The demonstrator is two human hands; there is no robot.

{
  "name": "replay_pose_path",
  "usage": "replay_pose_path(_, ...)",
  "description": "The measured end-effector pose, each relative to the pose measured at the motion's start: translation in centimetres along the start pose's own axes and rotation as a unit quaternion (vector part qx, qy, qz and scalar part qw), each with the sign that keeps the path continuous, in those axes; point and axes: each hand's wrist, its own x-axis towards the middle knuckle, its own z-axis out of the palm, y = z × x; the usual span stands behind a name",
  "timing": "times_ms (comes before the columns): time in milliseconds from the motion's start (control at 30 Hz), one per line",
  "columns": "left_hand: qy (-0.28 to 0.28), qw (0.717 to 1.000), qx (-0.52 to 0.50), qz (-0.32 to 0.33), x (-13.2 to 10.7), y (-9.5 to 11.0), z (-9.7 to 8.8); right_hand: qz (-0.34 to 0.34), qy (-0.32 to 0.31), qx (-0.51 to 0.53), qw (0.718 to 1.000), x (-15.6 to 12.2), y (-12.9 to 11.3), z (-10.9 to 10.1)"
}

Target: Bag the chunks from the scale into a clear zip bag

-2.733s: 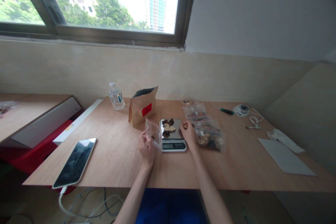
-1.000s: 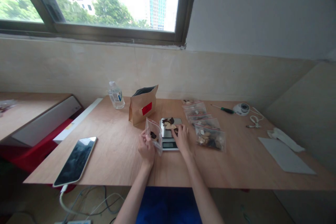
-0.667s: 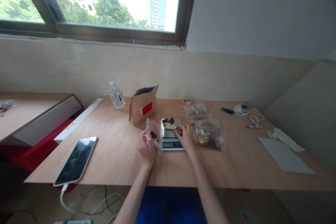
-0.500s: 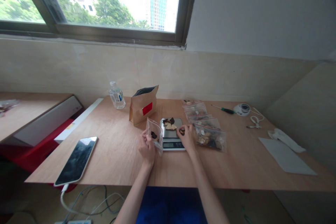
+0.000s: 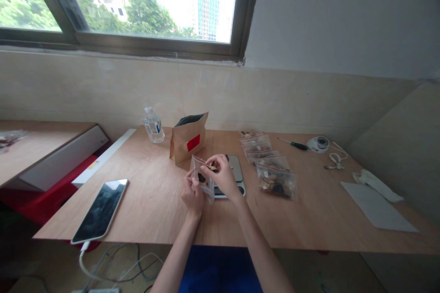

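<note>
Plywood tabletop [image 5: 154,206] holds your digital kitchen scale [image 5: 237,169], partly hidden behind your hands. Your left hand [image 5: 192,192] clasps a clear zip bag [image 5: 202,178] upright at the scale's left edge, dark pieces [image 5: 201,177] inside. Above its mouth, your right hand [image 5: 223,176] pinches a small dried piece [image 5: 212,166] between its fingertips [image 5: 206,169].

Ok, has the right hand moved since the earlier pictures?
Yes, the right hand has moved left, past the scale, and is now at the top of the plastic bag.
</note>
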Motion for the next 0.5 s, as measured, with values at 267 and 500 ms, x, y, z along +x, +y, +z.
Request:
replay_pose_path(267, 0.01, 1.0, 0.009, 0.011, 0.0, 0.1, -0.2, -0.032, -0.055, 0.029, 0.998, 0.1, -0.7, 1.2)
replay_pose_path(500, 0.017, 1.0, 0.019, 0.014, 0.1, 0.1, -0.1, -0.025, -0.008, -0.206, 0.978, 1.2, 6.5, -0.2)
